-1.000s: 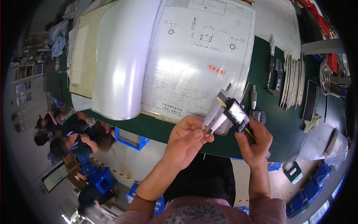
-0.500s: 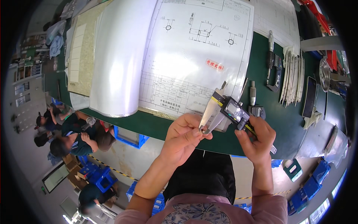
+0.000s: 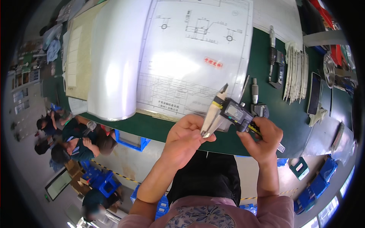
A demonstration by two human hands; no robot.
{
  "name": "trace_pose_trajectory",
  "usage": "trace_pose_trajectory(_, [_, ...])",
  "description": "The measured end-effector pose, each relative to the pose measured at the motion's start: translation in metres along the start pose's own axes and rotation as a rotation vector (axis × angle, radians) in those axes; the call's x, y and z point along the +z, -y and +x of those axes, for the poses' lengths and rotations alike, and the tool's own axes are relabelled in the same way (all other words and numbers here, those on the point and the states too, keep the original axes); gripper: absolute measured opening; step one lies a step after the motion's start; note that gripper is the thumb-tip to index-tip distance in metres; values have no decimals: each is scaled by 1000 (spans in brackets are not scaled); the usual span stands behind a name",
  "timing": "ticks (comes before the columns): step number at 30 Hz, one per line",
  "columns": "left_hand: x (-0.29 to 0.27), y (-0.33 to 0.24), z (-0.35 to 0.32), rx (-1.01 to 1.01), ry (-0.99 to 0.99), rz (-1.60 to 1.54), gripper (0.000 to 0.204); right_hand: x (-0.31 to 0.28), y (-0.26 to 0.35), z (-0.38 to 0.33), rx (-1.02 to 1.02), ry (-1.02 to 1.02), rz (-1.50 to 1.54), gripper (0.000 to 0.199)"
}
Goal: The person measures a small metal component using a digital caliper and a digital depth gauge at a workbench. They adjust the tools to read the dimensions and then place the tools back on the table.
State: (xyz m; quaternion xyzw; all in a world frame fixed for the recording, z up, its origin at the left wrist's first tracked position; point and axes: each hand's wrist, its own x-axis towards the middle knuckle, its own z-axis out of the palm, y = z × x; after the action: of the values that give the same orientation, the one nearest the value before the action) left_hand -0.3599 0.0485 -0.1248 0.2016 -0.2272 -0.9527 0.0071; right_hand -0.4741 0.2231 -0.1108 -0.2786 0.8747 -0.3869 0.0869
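Over the bench's near edge, my right hand [image 3: 264,139] grips a digital caliper [image 3: 236,113], its thumb below the display body. The caliper's long jaws point down toward my left hand [image 3: 186,138]. There, thumb and fingertips are pinched on a small metal part [image 3: 205,134], which sits at the jaw tips; its exact shape is too small to make out. Both jaws are close together around it. Behind the caliper lies a technical drawing [image 3: 182,72] in a clear sleeve, with a red stamp mark.
On the green bench [image 3: 262,41] lie two micrometers [image 3: 276,62] [image 3: 255,93], a bundle of thin pale strips [image 3: 295,74] and a phone [image 3: 314,93]. A folded-over plastic sleeve [image 3: 114,60] stands left. Other people [image 3: 81,136] sit at left, away from my hands. Blue crates [image 3: 131,141] are on the floor.
The caliper's jaws have closed together on the small part at my left fingertips. The display has turned more toward view. The bench and drawing have shifted slightly left in the picture.
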Motion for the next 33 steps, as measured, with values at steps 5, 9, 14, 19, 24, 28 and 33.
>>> trace_pose_trajectory(5, [0, 4, -4, -79, -15, -111, 24, 2, -2, 1, -81, -50, -52, 35])
trace_pose_trajectory(9, [0, 10, -5, -126, 1, -291, 25, 0, -3, 0, -73, -44, -77, 35])
trace_pose_trajectory(14, [7, 11, -3, -207, 24, -397, 22, 0, -4, -4, -54, -43, -60, 34])
trace_pose_trajectory(19, [8, 13, -3, -239, 59, -464, 15, -2, -4, -5, -59, -7, -15, 31])
trace_pose_trajectory(24, [1, 14, -2, -110, 38, -236, 9, -6, -7, -12, -24, 24, 73, 31])
trace_pose_trajectory(28, [10, 14, -3, 32, 44, -25, 8, -6, -5, -14, 89, -103, 203, 40])
trace_pose_trajectory(33, [21, 14, -1, 47, -34, 150, 15, -13, -6, -16, -3, -86, 117, 33])
